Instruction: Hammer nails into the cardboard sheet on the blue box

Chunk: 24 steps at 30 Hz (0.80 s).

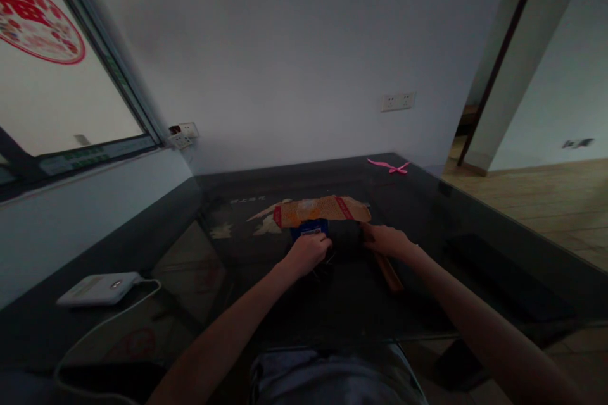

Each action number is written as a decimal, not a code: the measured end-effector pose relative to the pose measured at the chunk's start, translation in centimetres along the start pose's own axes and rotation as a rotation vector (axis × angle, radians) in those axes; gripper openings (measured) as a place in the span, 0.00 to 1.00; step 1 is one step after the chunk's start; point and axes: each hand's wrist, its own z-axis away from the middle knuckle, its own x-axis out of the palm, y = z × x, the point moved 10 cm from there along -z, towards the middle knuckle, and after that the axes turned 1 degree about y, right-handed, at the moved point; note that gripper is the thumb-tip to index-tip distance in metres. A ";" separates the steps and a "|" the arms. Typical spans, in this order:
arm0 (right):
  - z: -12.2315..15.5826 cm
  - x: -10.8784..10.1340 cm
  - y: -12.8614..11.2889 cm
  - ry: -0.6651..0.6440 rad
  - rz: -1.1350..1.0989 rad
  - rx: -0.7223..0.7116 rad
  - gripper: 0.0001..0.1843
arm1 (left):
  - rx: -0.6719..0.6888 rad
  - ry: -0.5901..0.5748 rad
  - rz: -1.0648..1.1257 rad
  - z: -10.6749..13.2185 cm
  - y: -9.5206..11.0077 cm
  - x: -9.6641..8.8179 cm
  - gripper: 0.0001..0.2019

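Observation:
My left hand (308, 254) is closed, its fingers curled at the near side of a small blue packet (310, 228). What those fingers pinch is hidden beneath them. A dark, blocky object (345, 234) lies between my two hands. At its right end, my right hand (386, 242) has its fingers bent around the edge. Below that hand a brown, flat-sided stick (389, 274) slants toward me; its upper end is covered. Just behind everything lies a flattened orange-brown wrapper (323, 210) with red bands. Dim light blurs the details.
A white device (99, 289) with a cable rests on the dark glossy table (266, 180) at left. A pink ribbon (390, 166) lies at the far right corner. A long black object (506, 275) is on the right side. Wall sockets (398, 102) are behind.

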 end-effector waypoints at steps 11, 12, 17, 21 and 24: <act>0.0 0.2 2.0 -0.034 0.027 0.005 0.33 | -0.233 0.723 0.478 3.1 -10.5 -10.2 0.06; -0.1 0.2 2.5 -0.029 0.032 0.030 0.31 | -0.301 0.816 0.572 3.4 -12.9 -10.0 0.05; -0.2 -0.2 4.5 0.018 0.067 0.145 0.17 | -0.455 0.952 0.773 3.2 -18.4 -6.8 0.06; -0.2 -0.9 5.3 0.070 0.071 0.201 0.15 | -0.441 0.924 0.756 2.8 -17.9 -5.8 0.06; -0.3 -1.1 5.4 0.079 0.062 0.217 0.16 | -0.440 0.920 0.754 2.7 -17.7 -5.8 0.06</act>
